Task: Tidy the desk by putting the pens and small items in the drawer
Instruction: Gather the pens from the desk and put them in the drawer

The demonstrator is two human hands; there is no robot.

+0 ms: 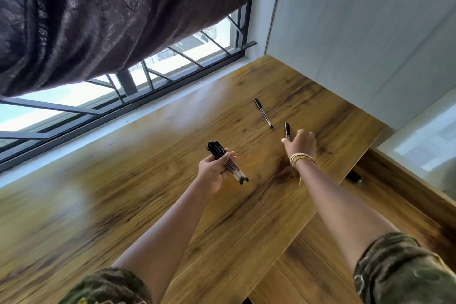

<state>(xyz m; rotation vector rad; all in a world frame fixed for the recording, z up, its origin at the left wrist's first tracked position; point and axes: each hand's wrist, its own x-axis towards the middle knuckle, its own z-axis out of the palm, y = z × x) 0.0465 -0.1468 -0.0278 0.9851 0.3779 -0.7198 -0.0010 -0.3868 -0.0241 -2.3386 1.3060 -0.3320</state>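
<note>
My left hand (214,172) is shut on a bundle of several black-capped clear pens (228,164), held above the middle of the wooden desk (123,192). My right hand (301,144) reaches over the right part of the desk, fingers curled over the lower end of a black-capped pen (287,129) that lies on the wood; whether the fingers grip it I cannot tell. Another black-capped pen (263,113) lies apart, just beyond and to the left. No drawer shows in view.
A barred window (153,74) with a dark curtain (111,12) runs along the desk's far edge. A white wall panel (357,44) bounds the right end. A small dark object (354,177) lies on the wooden floor under the desk's right edge.
</note>
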